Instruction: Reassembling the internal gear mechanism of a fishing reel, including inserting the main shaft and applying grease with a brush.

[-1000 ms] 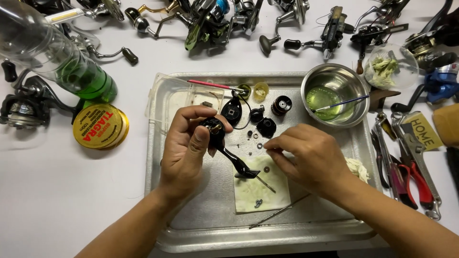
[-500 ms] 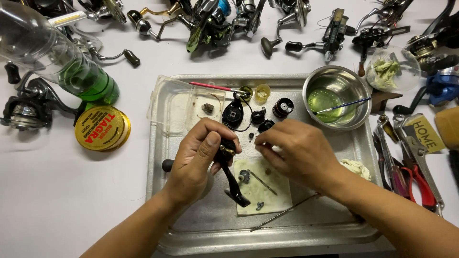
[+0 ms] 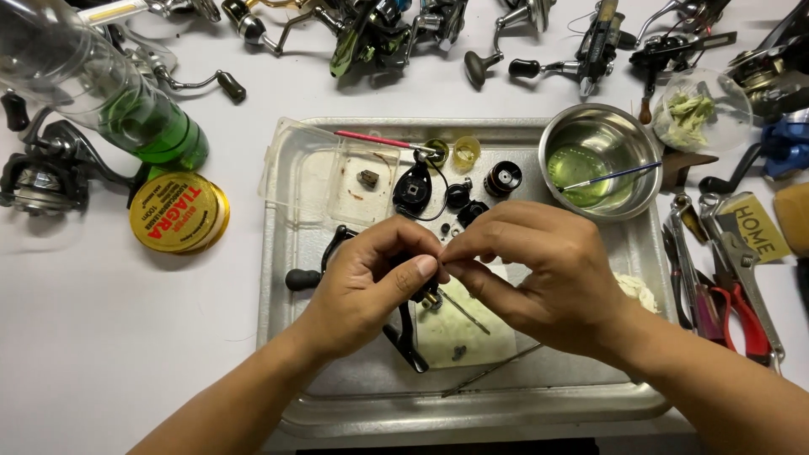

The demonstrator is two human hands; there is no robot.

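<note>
Your left hand (image 3: 371,282) grips a black fishing reel body (image 3: 404,333) over the metal tray (image 3: 282,278), its crank knob (image 3: 297,279) jutting out past your knuckles. Your right hand (image 3: 539,274) pinches a small part against the reel where your fingertips meet; the part itself is too small to identify. Below them lies a stained paper pad (image 3: 472,337); a steel bowl (image 3: 600,160) of greenish liquid sits in the tray's far corner.

A white table (image 3: 101,337) bears a metal tray (image 3: 291,371), reels (image 3: 42,177), a yellow tin (image 3: 177,212) and pliers (image 3: 733,312).
</note>
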